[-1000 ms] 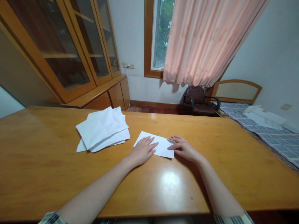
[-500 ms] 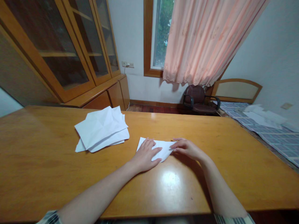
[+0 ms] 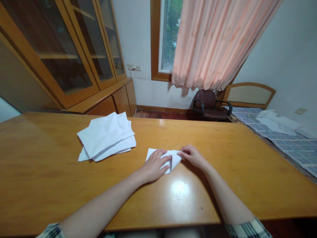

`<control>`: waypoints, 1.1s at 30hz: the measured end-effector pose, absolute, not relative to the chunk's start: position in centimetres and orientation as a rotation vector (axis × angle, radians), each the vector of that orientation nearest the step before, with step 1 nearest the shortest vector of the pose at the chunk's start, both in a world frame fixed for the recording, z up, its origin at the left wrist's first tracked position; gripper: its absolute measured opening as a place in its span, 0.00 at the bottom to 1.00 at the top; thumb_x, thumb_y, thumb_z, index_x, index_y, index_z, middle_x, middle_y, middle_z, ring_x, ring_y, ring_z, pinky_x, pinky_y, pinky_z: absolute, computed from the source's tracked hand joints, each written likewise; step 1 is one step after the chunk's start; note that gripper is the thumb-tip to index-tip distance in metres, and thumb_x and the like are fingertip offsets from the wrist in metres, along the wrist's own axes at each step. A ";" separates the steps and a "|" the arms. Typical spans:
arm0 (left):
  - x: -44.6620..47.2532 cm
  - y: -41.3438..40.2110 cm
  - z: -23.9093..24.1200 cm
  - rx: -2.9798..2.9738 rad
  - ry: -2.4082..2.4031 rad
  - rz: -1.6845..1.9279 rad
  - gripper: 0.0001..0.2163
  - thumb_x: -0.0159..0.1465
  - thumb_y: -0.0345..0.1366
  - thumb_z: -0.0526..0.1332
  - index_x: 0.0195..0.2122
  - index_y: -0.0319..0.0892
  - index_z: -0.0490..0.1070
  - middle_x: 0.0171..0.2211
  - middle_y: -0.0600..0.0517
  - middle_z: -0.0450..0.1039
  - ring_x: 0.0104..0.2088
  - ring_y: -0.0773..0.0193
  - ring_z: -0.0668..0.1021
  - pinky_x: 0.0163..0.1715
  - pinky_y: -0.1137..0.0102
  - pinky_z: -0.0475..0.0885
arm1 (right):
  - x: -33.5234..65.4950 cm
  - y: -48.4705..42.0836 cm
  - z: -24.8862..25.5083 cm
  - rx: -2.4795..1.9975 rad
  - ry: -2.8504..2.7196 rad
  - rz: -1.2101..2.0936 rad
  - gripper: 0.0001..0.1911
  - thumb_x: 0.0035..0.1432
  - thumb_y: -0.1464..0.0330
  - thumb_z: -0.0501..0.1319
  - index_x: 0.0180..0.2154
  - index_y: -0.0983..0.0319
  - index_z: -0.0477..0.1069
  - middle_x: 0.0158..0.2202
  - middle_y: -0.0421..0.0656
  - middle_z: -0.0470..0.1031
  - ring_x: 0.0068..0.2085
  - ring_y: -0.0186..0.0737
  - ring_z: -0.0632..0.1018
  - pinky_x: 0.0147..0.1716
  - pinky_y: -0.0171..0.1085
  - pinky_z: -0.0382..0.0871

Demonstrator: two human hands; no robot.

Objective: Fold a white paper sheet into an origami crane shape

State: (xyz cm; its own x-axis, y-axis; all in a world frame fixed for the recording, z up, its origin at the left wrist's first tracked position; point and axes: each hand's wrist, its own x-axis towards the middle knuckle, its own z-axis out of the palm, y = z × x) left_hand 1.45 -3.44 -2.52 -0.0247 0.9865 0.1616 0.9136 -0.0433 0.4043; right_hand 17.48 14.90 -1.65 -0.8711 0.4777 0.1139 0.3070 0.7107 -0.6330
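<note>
A small folded sheet of white paper (image 3: pixel 175 160) lies on the wooden table (image 3: pixel 119 195) in front of me. Its right end is turned up and over toward the left, making a slanted flap. My left hand (image 3: pixel 155 165) rests flat on the paper's left part with the fingers spread, hiding much of it. At the flap's upper right edge, my right hand (image 3: pixel 192 156) pinches the paper between thumb and fingers.
To the left on the table is a stack of creased white sheets (image 3: pixel 106 135). Beyond the table stand a glass-fronted cabinet (image 3: pixel 96 87), an armchair (image 3: pixel 208 102) and, at the right, a bed (image 3: pixel 269 132) with white papers on it.
The paper's right end has been lifted and folded over to the left. My right hand has moved slightly left with it, while my left hand stays pressed on the sheet.
</note>
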 end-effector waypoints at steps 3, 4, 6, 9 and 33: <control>1.1 -3.4 -2.1 2.088 2.058 0.553 0.19 0.63 0.43 0.56 0.55 0.47 0.64 0.58 0.45 0.60 0.58 0.51 0.62 0.58 0.54 0.57 | 17.3 14.6 -1.7 -0.671 -2.668 0.790 0.17 0.58 0.56 0.58 0.27 0.61 0.74 0.25 0.41 0.72 0.33 0.39 0.71 0.35 0.36 0.58; 1.1 -3.3 -1.9 2.087 2.065 0.545 0.20 0.63 0.43 0.57 0.55 0.46 0.64 0.58 0.45 0.60 0.58 0.51 0.62 0.58 0.55 0.57 | 17.3 14.4 -1.7 -0.683 -2.670 0.762 0.17 0.58 0.56 0.58 0.27 0.60 0.74 0.25 0.41 0.72 0.34 0.39 0.71 0.36 0.36 0.57; 1.0 -3.3 -1.8 2.078 2.073 0.539 0.21 0.61 0.44 0.58 0.56 0.46 0.63 0.58 0.45 0.61 0.58 0.51 0.63 0.58 0.55 0.58 | 17.2 14.2 -1.8 -0.708 -2.677 0.710 0.16 0.59 0.57 0.58 0.27 0.60 0.74 0.25 0.40 0.73 0.34 0.39 0.70 0.36 0.37 0.56; 1.2 -3.2 -1.9 2.045 2.087 0.521 0.25 0.60 0.44 0.58 0.58 0.44 0.60 0.59 0.45 0.60 0.59 0.51 0.61 0.59 0.55 0.56 | 16.9 13.8 -1.8 -0.750 -2.692 0.632 0.15 0.59 0.58 0.57 0.29 0.60 0.74 0.27 0.41 0.74 0.35 0.40 0.70 0.37 0.38 0.54; 0.6 -2.6 -2.4 1.986 2.034 0.535 0.23 0.65 0.43 0.53 0.60 0.42 0.57 0.62 0.44 0.56 0.63 0.53 0.55 0.60 0.53 0.54 | 15.6 12.7 -2.3 -0.870 -2.678 0.460 0.12 0.59 0.60 0.56 0.29 0.60 0.72 0.31 0.42 0.77 0.39 0.43 0.69 0.39 0.39 0.50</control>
